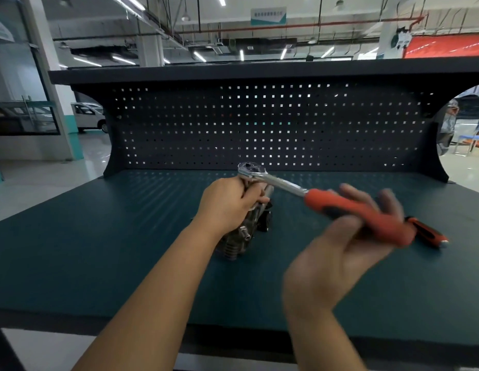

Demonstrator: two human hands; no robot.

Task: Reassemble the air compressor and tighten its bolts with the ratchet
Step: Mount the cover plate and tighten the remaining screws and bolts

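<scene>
A small finned metal air compressor (239, 241) stands on the dark green bench (99, 250) near its middle. My left hand (227, 202) grips its top from the left and hides the upper part. The ratchet (340, 204) has a chrome head sitting over the compressor's top and an orange and black handle running down to the right. My right hand (348, 247) is blurred; its fingers lie against the handle from below and behind, fairly straight rather than wrapped round it.
A dark perforated back panel (259, 124) with a shelf on top rises behind the bench. The bench's front edge lies close to me. Beyond it are a workshop hall and a white van (90, 116) at the left.
</scene>
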